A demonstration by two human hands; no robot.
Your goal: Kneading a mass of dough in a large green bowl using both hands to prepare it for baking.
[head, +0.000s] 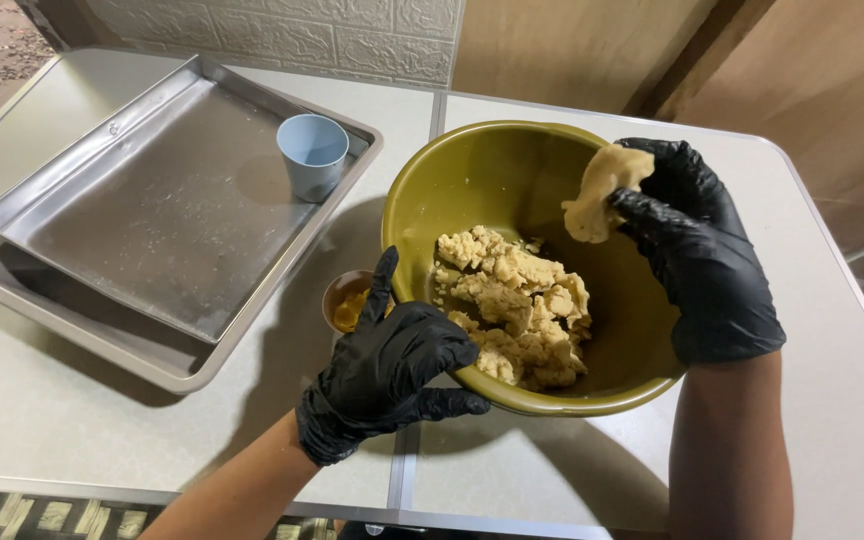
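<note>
The olive bowl, tipped and steadied at its 8 o'clock rim by the left hand, fingers spread and gripping the edge, could slide on the surface if that grip slackens. The crumbly dough might then spill. The right hand, closed around a dough lump at its 10 o'clock, could drop crumbs.

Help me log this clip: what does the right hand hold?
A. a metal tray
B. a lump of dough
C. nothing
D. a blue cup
B: the right hand pinches a pale lump of dough above the olive-green bowl, while the blue cup stands on the tray.
</note>
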